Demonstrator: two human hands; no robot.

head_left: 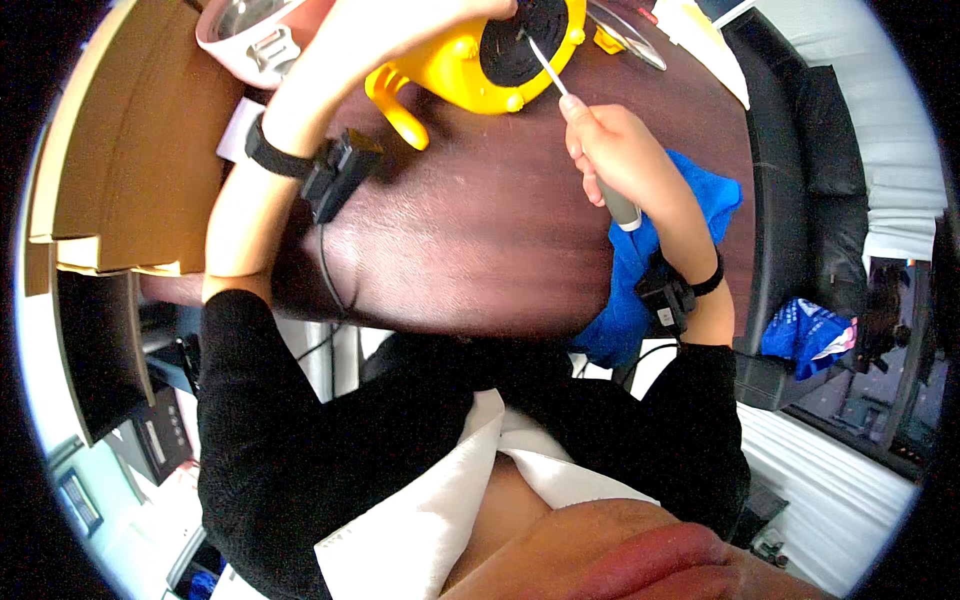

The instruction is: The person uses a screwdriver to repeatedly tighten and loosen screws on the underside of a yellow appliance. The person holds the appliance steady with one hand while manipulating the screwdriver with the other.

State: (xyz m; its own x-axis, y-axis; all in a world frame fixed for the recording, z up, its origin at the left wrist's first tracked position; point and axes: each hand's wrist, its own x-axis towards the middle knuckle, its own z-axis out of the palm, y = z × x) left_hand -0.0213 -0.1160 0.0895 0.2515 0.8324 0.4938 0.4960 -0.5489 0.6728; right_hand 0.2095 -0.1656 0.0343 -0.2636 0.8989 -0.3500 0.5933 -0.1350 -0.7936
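A yellow electric pot (440, 78) lies at the far edge of the view with its round black underside (522, 45) facing me. Its curved yellow handle (398, 108) points down to the left. My left hand (440, 12) steadies the pot from above; part of it is cut off by the picture's top edge. In my right hand (618, 145) is a screwdriver (622, 208) with a grey handle, gripped with fingers wrapped round it. The screwdriver's metal shaft slants up to the left, and its tip meets the black underside near the middle.
A blue cloth (625, 295) hangs over the table's right edge, under my right forearm. Beyond the pot lies a glass lid (632, 42) with a yellow knob. A pink-and-white appliance (262, 42) stands far left beside cardboard boxes (130, 130). The dark table (470, 230) has a glossy top.
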